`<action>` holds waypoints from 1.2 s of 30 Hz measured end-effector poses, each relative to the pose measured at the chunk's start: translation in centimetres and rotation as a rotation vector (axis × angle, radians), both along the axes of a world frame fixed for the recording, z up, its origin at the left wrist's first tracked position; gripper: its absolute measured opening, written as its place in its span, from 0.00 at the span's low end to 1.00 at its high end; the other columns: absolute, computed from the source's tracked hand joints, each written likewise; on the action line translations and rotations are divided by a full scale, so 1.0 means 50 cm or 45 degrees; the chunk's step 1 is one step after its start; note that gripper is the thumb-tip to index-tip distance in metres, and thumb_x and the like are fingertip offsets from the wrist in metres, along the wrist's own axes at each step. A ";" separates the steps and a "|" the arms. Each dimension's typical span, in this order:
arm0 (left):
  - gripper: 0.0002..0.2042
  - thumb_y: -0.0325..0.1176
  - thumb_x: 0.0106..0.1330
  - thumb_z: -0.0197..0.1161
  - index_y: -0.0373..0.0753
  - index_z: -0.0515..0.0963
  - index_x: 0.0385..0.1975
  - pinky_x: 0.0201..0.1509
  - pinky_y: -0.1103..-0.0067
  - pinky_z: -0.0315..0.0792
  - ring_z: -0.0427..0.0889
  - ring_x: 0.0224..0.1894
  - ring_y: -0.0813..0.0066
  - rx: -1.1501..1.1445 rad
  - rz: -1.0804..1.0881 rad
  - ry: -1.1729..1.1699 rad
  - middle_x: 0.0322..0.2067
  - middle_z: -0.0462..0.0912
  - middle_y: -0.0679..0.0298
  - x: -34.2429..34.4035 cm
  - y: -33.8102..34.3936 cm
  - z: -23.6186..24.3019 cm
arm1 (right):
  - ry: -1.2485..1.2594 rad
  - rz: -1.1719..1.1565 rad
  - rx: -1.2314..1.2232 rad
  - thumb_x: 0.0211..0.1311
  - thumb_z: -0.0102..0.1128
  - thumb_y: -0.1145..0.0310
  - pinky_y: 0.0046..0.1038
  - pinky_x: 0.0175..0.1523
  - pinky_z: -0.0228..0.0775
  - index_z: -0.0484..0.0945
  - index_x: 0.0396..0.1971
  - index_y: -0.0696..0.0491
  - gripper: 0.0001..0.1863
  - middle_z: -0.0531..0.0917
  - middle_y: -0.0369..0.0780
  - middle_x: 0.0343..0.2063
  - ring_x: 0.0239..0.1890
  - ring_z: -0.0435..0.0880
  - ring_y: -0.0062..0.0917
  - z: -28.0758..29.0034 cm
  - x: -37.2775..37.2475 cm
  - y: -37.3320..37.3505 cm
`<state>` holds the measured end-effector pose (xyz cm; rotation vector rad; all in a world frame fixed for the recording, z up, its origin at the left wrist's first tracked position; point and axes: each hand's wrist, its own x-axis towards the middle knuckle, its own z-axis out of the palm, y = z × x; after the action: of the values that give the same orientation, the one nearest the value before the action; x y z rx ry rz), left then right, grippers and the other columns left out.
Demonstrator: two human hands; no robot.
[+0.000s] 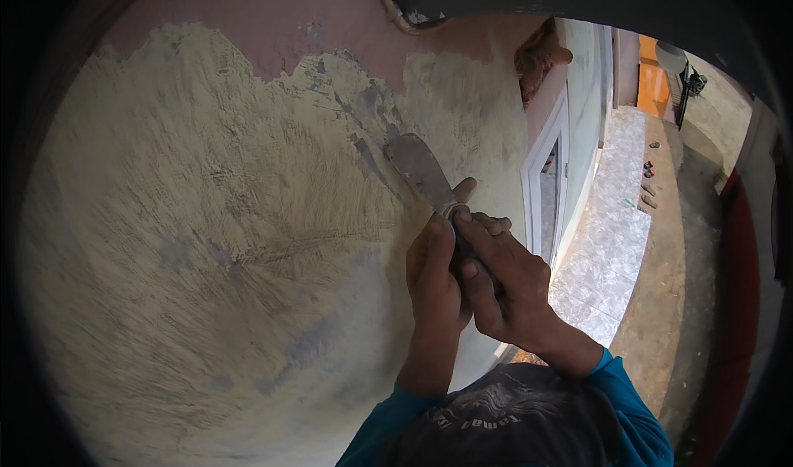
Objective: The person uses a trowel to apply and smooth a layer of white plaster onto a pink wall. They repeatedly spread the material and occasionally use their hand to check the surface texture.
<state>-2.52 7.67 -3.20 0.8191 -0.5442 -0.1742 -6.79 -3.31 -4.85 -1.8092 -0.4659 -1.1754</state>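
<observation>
Both the left hand (435, 281) and the right hand (520, 281) are gripping one scraper (419, 167), their fingers folding close around its lower end and the two hands pressing together. The left hand's thumb is running upward along the near side, while the right hand is wrapping over from the other side. The scraper's bare blade is jutting out above the hands, slanting up and leftward, its tip sitting near a grey patch (372, 107); whether the edge is touching the surface, I cannot tell. Just below the hands, teal sleeves (632, 409) are covering the arms, and between these a dark shirt (512, 442) with pale print is showing. Behind the hands and to their left, a cream-coloured wall (206, 161) is spreading wide, bearing brushy streaks and grey marks. Farther up from the hands, pink paint (256, 21) is bordering the cream along a ragged line. To their right, a white frame (532, 211) is standing in the wall. Beyond it, a pale shiny sheet (611, 252) is covering part of the ground (665, 302), with small objects (648, 169) lying along its edge. Well to the right of the hands, a red surface (735, 302) is curving downward. Up past the sheet, an orange panel (652, 87) is showing.
</observation>
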 end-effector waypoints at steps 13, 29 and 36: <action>0.32 0.51 0.92 0.47 0.25 0.63 0.77 0.49 0.73 0.78 0.80 0.40 0.75 -0.114 0.191 -0.107 0.37 0.81 0.64 -0.007 -0.042 0.106 | -0.148 -0.060 -0.109 0.73 0.58 0.75 0.37 0.50 0.88 0.84 0.65 0.64 0.23 0.92 0.56 0.50 0.45 0.96 0.43 0.140 0.008 -0.005; 0.33 0.54 0.90 0.50 0.24 0.69 0.74 0.49 0.75 0.82 0.83 0.38 0.78 -0.132 0.177 -0.123 0.36 0.83 0.66 -0.007 -0.050 0.138 | -0.309 -0.007 -0.002 0.74 0.57 0.76 0.36 0.50 0.89 0.83 0.66 0.65 0.24 0.92 0.56 0.49 0.46 0.96 0.44 0.144 0.002 -0.002; 0.28 0.47 0.91 0.49 0.24 0.70 0.73 0.51 0.72 0.83 0.83 0.40 0.74 -0.108 0.213 -0.212 0.36 0.83 0.63 -0.031 -0.058 0.124 | -0.327 0.067 0.114 0.73 0.60 0.74 0.39 0.45 0.87 0.84 0.66 0.62 0.23 0.92 0.55 0.45 0.40 0.94 0.43 0.136 0.013 -0.004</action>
<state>-4.09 4.76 2.98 0.7961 -0.6318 0.0711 -6.13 -3.51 1.96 -1.5677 -0.5947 -1.3772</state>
